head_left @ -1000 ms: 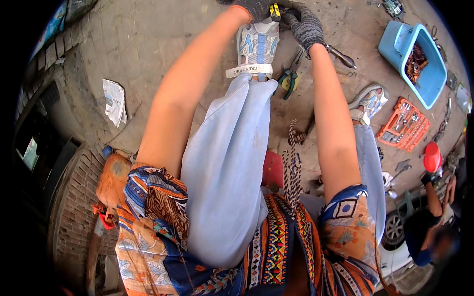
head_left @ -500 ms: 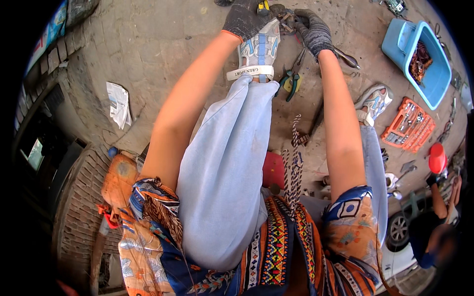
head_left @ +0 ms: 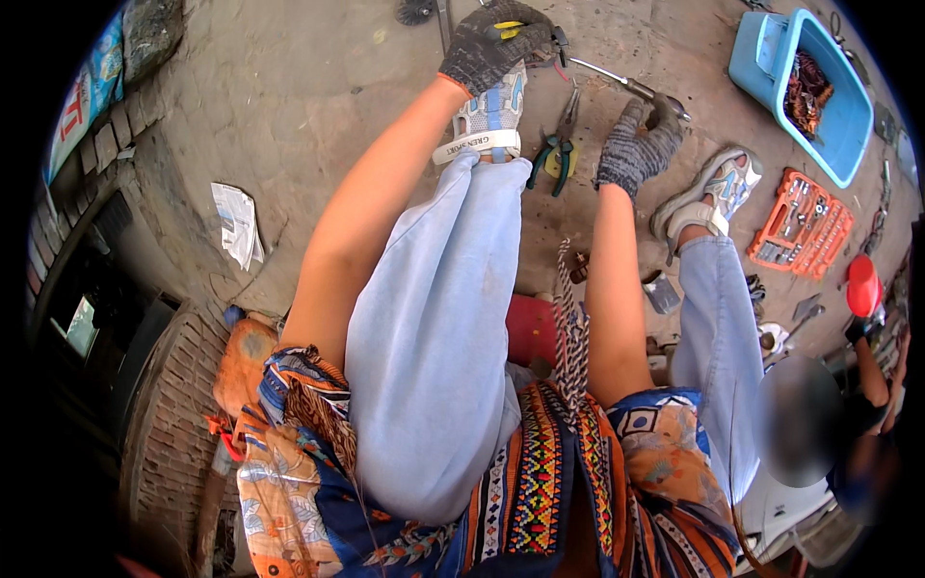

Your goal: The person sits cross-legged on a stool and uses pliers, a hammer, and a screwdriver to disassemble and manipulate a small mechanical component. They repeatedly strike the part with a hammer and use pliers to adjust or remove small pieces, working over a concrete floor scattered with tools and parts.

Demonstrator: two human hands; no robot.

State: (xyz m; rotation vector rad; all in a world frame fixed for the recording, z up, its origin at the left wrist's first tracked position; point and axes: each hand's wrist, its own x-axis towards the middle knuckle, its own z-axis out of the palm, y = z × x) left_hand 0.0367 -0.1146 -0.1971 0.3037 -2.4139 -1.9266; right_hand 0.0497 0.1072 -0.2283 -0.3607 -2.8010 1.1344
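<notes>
1. The left hand [head_left: 493, 48] is closed on a yellow thing [head_left: 508, 30] by the shoe [head_left: 491, 118].
2. The right hand [head_left: 641, 144] is curled at the bar [head_left: 603, 72]; I cannot tell if it grips.
3. The pliers [head_left: 556, 143] lie on the floor [head_left: 337, 130] beside the shoe.

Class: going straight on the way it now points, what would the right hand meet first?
Probably the metal-shafted tool, lying just ahead of the right hand; depth is unclear, so they may be touching.
</notes>
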